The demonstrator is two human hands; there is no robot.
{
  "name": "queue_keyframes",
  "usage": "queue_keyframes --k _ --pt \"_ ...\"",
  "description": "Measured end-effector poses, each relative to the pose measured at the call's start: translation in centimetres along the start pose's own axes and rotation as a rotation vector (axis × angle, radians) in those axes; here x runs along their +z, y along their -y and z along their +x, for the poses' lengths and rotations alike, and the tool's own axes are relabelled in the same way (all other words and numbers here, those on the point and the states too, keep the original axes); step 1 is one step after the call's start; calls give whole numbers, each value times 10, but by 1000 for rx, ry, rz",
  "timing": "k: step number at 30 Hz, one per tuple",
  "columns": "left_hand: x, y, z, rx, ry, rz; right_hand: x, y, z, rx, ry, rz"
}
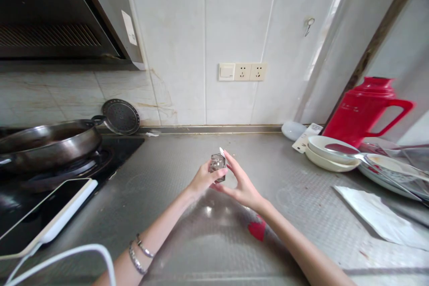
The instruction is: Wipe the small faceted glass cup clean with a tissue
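Note:
A small, clear grey faceted object [217,166], like a little glass or plastic container, is held above the metal counter [161,178] in the middle of the view. My left hand [203,178] is closed around its left side and lower part. My right hand [240,183] is at its right side, thumb and fingers against or very near it. A small white tip [221,152] shows by the right fingertips; whether it is a nail or a separate piece is unclear. Two bracelets [136,259] circle my left forearm.
At left, a pan [50,143] sits on the stove near a phone [43,214] with a white cable. A red thermos [362,111], stacked bowls [330,154], plates and a white paper [378,214] lie at right. Wall sockets [250,72] are ahead.

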State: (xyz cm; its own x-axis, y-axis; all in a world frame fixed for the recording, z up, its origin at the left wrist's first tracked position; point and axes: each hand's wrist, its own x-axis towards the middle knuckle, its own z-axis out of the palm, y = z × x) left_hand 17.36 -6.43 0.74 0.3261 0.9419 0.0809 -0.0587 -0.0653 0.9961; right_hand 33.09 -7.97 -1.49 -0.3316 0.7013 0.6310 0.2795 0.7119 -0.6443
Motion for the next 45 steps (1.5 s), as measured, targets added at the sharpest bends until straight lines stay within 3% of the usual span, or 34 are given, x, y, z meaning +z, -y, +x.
queue_keyframes --k 6,11,16,24,30,36,42,45 --pt "-3 5 1 -75 147 7 5 -8 0 43 -51 175" --pt "-19 16 6 88 263 51 6 -7 4 185 -93 421" --pt "-22 19 5 228 260 297 11 -2 4 315 -71 531" --pt "-13 26 5 298 97 447 8 0 6 407 -63 454" --pt "-14 25 6 297 41 474 3 1 8 341 -56 291" --pt "-14 24 5 296 5 540 -6 0 1 79 -129 -183" --pt "-9 18 1 306 23 602 -10 7 -1 -163 -53 -236" --pt "-8 16 -1 329 15 625 -9 8 0 -210 -3 -262"
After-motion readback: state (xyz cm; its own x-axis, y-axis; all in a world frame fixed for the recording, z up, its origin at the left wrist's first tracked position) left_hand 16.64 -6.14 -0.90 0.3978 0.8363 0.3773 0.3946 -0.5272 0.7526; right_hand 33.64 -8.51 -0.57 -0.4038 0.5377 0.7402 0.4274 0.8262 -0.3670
